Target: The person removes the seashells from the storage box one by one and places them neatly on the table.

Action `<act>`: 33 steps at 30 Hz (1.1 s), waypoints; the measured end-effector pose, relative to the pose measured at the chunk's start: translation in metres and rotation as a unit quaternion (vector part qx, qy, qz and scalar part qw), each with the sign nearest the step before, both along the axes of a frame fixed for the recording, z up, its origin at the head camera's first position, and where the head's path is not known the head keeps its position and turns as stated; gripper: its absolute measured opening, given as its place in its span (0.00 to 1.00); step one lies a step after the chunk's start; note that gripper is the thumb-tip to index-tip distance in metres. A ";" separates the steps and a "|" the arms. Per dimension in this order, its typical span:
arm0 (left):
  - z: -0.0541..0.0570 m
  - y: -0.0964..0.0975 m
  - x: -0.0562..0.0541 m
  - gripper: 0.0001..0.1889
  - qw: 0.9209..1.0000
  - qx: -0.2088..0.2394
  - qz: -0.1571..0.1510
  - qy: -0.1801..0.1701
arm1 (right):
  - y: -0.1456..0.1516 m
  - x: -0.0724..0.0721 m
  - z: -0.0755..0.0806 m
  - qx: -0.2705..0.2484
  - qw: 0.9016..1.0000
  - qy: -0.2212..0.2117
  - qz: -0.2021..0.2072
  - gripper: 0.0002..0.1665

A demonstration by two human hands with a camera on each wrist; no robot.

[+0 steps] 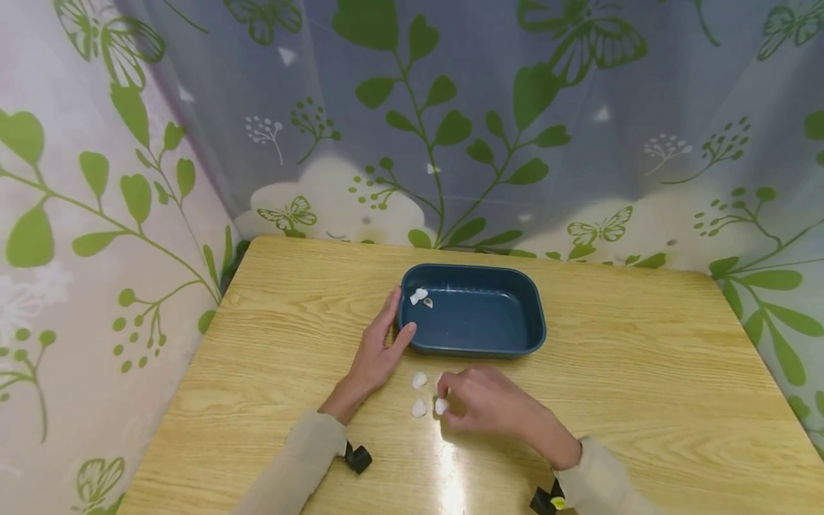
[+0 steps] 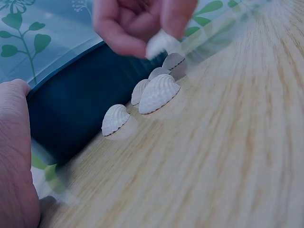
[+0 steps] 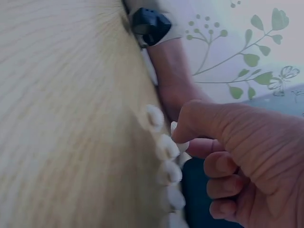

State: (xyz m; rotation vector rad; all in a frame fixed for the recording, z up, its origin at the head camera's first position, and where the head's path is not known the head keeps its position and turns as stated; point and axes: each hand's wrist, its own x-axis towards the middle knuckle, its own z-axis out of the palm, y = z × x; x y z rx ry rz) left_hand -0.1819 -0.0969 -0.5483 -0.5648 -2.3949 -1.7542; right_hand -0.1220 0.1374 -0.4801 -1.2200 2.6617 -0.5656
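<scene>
A white ribbed seashell is pinched between the thumb and forefinger of my right hand, close over the table in front of the basin. My left hand rests against the left end of the dark blue basin, its fingers straight along the outer wall and its thumb at the near rim. Several more white shells lie on the table, among them one shell near the basin and another shell nearer me. My right hand hides others in the head view. Inside the basin's left end sit white shell pieces and a small brownish shell.
Under everything is a wood-grain table. A patterned curtain with green leaves and butterflies hangs behind the table's far edge and along its left side. Each wrist carries a small black camera.
</scene>
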 end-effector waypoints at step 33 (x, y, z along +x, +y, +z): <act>0.002 0.001 0.000 0.37 1.000 0.001 0.002 -0.011 | 0.001 -0.008 0.018 -0.032 0.998 -0.048 0.003 0.04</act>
